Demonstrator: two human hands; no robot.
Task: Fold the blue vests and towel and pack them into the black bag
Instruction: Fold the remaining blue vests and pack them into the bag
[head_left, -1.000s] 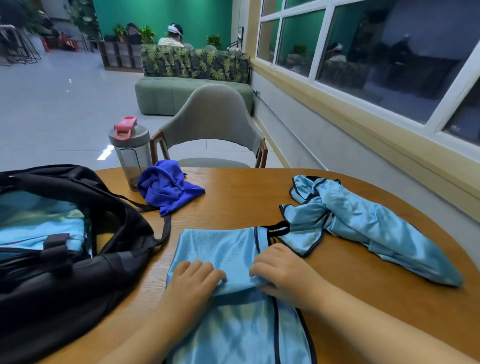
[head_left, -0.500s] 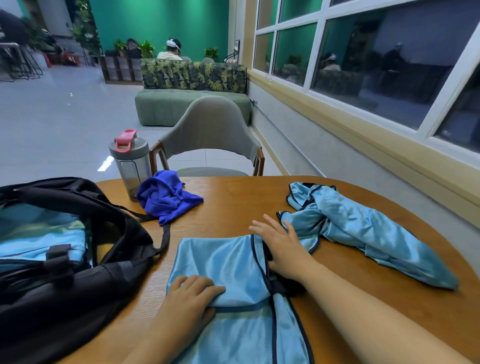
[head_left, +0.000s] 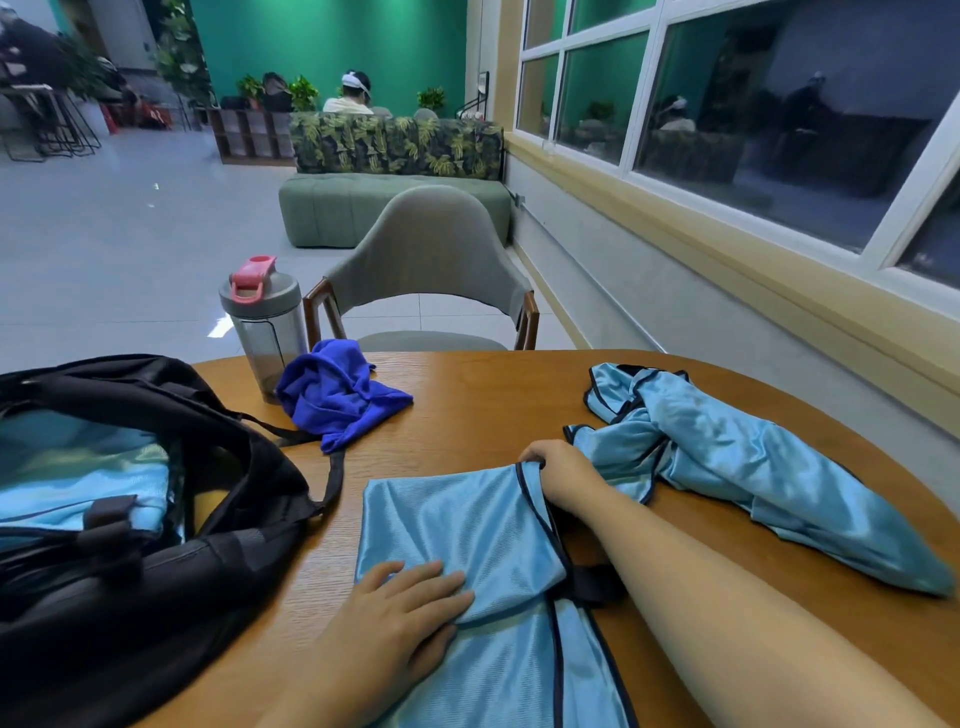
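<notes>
The right hand (head_left: 558, 470) had been moved from the fold to the far corner of the vest (head_left: 467, 525) on the table (head_left: 493, 395), pinching it; the left hand (head_left: 395, 618), flat, pressed the fold, so another fold seemed due.

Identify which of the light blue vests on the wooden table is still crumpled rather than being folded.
The light blue vest with black trim lying bunched beside the right hand. The other vest lies flat, pressed by the left hand.
</notes>
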